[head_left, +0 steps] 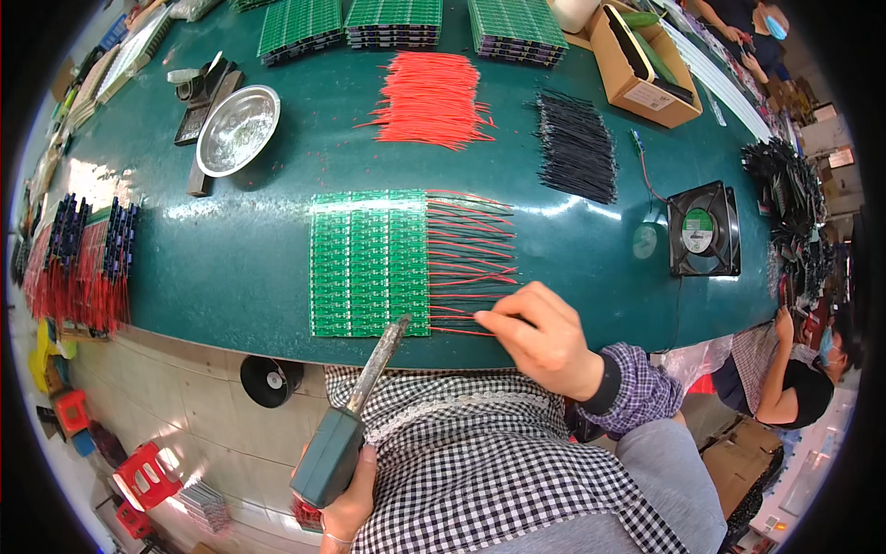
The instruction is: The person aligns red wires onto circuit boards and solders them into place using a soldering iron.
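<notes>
Your left hand (349, 499) has its grip clenched round the teal handle of a soldering iron (355, 415), whose grey metal tip rests at the lower edge of the green circuit board panel (369, 263). That flat, ribbed panel lies on the glossy dark-green counter (231, 249). Your right hand (544, 337) pinches a thin red wire (461, 331) at the panel's right side, beside other red and black leads. Further back sit a shiny steel bowl (238, 129), a loose red wire bundle (429, 100) and a brown cardboard box (641, 69) with a white label.
</notes>
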The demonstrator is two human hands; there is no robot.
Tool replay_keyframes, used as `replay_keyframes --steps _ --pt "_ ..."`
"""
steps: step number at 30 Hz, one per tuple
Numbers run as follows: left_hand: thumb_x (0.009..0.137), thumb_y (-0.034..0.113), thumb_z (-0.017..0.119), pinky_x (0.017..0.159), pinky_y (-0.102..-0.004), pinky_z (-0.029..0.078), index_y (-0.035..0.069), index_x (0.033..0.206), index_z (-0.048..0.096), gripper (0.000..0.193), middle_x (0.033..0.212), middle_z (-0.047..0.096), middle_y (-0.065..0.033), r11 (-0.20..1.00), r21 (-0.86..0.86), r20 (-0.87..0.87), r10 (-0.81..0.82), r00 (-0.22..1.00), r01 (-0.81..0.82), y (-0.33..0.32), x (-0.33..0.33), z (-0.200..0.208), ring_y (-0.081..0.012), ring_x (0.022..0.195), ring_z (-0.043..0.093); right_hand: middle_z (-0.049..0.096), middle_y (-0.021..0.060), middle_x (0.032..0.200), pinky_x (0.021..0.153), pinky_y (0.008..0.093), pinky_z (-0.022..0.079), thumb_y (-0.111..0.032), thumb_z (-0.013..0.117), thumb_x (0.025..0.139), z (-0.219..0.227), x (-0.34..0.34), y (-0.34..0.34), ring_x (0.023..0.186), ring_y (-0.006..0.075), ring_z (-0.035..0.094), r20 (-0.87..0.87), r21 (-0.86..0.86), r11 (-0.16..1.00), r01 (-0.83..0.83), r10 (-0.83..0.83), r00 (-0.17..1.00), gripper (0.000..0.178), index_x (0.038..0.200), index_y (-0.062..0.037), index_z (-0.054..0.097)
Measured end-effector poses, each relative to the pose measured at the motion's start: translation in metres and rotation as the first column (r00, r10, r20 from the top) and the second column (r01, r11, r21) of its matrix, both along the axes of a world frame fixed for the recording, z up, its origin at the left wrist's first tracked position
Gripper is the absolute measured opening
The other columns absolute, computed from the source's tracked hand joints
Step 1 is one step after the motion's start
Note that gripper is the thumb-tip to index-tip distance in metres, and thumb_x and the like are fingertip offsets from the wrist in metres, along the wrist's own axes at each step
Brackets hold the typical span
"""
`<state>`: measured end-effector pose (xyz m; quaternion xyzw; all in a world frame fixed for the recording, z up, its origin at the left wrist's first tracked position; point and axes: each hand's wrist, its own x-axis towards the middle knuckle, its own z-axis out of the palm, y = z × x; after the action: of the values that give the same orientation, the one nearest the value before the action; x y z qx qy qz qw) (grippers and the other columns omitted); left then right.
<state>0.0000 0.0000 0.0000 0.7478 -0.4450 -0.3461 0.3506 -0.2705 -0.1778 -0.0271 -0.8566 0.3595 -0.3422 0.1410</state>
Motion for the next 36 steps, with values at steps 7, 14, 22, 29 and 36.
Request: replay_keyframes --steps 7,14,22,29,36 --pt "0.081 0.005 0.08 0.075 -0.0326 0.052 -0.002 0.108 0.068 0.031 0.099 0.069 -0.0095 0.989 -0.029 -0.121 0.138 0.983 -0.142 -0.012 -0.012 0.002 -0.0194 0.084 0.064 0.064 0.0092 0.086 0.06 0.0321 0.05 0.01 0.075 0.076 0.0 -0.043 0.023 0.072 0.0234 0.061 -0.038 0.03 0.952 0.303 -0.302 0.953 0.026 0.099 -0.0014 0.072" --pt "0.088 0.011 0.078 0.067 -0.0315 0.051 -0.001 0.101 0.07 0.02 0.087 0.069 -0.0065 0.984 -0.08 -0.167 0.145 0.975 -0.16 -0.012 -0.014 0.004 -0.0184 0.074 0.063 0.064 0.0077 0.088 0.057 0.0285 0.047 0.009 0.077 0.075 0.015 -0.002 0.02 0.068 0.0188 0.059 0.26 0.02 0.956 0.291 -0.286 0.922 0.032 0.105 -0.0034 0.075" --pt "0.085 0.011 0.08 0.065 -0.0319 0.05 0.0 0.1 0.07 0.022 0.087 0.069 -0.0055 0.963 -0.109 -0.162 0.226 0.961 -0.245 -0.001 -0.016 0.001 -0.0174 0.072 0.063 0.062 0.0067 0.085 0.055 0.0295 0.047 0.007 0.074 0.07 -0.006 0.045 0.01 0.069 0.0197 0.058 0.211 0.049 0.999 0.021 -0.031 0.977 0.038 0.107 -0.0012 0.074" --pt "0.069 0.007 0.083 0.06 -0.033 0.05 -0.001 0.093 0.07 0.028 0.081 0.066 -0.0114 0.985 -0.159 0.061 0.079 0.995 -0.068 0.004 -0.001 -0.016 -0.0232 0.066 0.063 0.062 0.0076 0.085 0.056 0.0305 0.05 0.007 0.074 0.069 -0.021 0.05 0.012 0.07 0.0211 0.06 0.21 0.015 0.999 0.043 -0.045 0.977 0.026 0.094 0.0013 0.07" --pt "0.069 0.001 0.08 0.058 -0.0324 0.049 -0.003 0.088 0.069 0.022 0.08 0.065 -0.0121 0.976 -0.216 0.074 0.002 0.997 0.014 -0.003 -0.001 -0.014 -0.0235 0.065 0.062 0.062 0.0074 0.085 0.059 0.0315 0.05 0.006 0.075 0.069 -0.021 0.049 0.011 0.071 0.0213 0.06 0.207 0.02 0.999 0.036 -0.04 0.977 0.024 0.092 0.0007 0.07"
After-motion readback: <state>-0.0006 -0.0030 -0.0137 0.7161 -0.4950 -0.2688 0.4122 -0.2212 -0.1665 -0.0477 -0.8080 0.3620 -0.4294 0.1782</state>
